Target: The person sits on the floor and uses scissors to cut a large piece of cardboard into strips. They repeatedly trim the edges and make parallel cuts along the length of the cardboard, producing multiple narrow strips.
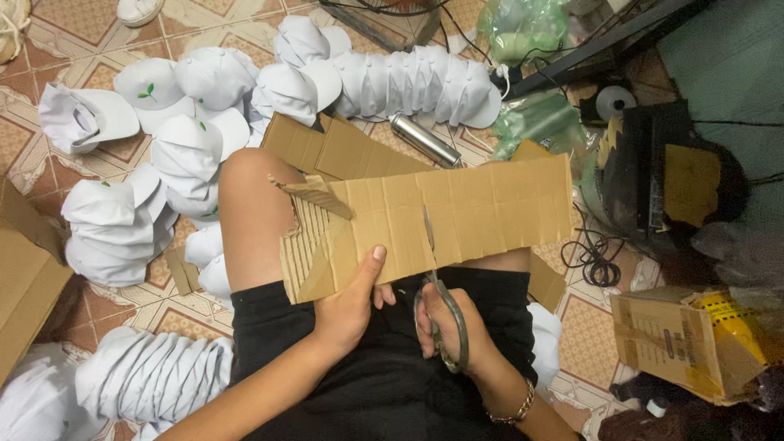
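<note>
Scissors (441,314) gripped by right hand (453,327) cut cardboard strip (433,216) — left hand (347,306) pinching it.

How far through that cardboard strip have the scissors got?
Done: a slit runs from the near edge of the cardboard strip up to about the middle of its width. In hand: the right hand works the scissors in that slit while the left hand pinches the strip's near edge. Left: the far half above the slit is uncut, so both sides remain joined.
</note>
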